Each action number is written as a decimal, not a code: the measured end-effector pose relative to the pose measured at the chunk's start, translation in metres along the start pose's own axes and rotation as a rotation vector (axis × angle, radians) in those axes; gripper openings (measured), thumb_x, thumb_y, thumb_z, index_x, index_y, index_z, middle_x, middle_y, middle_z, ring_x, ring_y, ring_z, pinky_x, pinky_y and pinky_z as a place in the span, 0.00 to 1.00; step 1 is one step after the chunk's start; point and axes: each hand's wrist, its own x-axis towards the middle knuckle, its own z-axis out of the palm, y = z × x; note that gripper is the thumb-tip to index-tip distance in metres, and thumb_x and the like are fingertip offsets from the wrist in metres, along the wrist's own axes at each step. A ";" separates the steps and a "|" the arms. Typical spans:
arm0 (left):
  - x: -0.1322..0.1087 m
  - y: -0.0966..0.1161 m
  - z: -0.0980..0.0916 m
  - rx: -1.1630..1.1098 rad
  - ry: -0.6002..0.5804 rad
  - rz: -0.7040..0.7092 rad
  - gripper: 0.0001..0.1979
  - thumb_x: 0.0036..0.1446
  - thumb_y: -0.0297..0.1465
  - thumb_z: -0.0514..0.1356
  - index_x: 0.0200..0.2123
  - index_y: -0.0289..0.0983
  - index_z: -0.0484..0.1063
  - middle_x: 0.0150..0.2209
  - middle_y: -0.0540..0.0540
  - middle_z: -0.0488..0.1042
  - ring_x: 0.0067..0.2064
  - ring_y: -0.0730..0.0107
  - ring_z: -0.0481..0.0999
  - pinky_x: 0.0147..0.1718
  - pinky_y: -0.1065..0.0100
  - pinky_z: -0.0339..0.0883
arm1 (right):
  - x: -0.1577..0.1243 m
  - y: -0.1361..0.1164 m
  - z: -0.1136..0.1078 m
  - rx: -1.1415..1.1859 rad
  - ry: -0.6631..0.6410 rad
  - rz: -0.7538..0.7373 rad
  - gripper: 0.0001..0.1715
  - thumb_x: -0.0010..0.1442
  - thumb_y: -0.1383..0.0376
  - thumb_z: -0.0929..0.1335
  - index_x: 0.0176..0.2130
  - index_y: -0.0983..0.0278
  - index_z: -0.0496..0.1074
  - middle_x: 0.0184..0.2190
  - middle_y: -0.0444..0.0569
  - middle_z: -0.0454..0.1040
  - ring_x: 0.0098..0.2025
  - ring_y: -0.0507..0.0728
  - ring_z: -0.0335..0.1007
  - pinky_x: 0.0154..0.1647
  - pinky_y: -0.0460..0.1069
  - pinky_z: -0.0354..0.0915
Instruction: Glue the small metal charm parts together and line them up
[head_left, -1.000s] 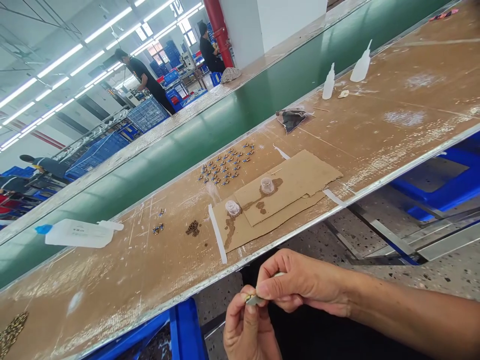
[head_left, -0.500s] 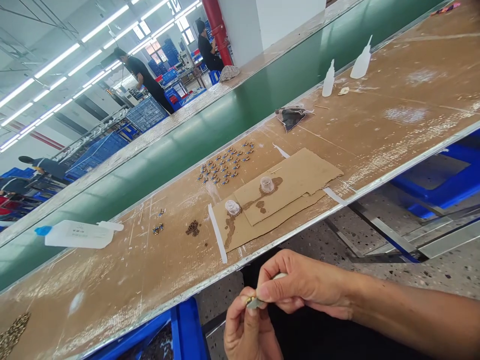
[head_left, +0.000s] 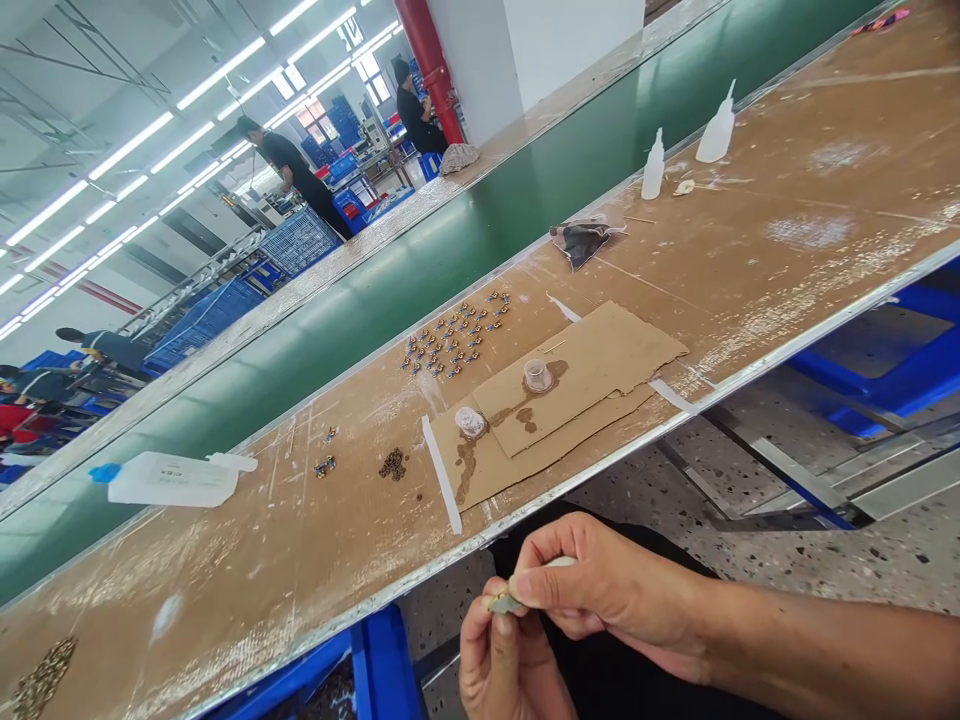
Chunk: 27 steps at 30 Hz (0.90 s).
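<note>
My left hand (head_left: 510, 660) is at the bottom centre, its thumb and fingers pinched on a small gold-coloured part (head_left: 498, 602). My right hand (head_left: 592, 585) touches it from the right, closed around a pale grey-green piece (head_left: 559, 563) that shows between the fingers and by the part; its full shape is hidden. Both hands are in front of the table edge. Beyond them on the table, brown cardboard (head_left: 585, 375) bears a clear cup (head_left: 538, 375) and a whitish cup (head_left: 470, 422). Left of it lies a pile of small dark pieces (head_left: 393, 464).
Rows of small blue and gold parts (head_left: 450, 335) lie behind the cardboard. A white bottle (head_left: 172, 480) lies at left; two squeeze bottles (head_left: 653, 170) stand at the back right. A blue bin (head_left: 386, 660) is below the table. Several people work in the background.
The view has shifted slightly, so the table items appear a little lower and to the right at left. Both hands keep nearly the same pose, still together at the small part.
</note>
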 end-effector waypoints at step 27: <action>0.005 0.007 0.002 -0.080 0.179 -0.292 0.04 0.49 0.24 0.65 0.32 0.36 0.77 0.30 0.49 0.77 0.29 0.79 0.76 0.32 0.79 0.74 | 0.010 0.011 -0.005 -0.300 0.107 -0.332 0.19 0.62 0.51 0.64 0.40 0.64 0.65 0.33 0.46 0.75 0.31 0.49 0.66 0.39 0.47 0.63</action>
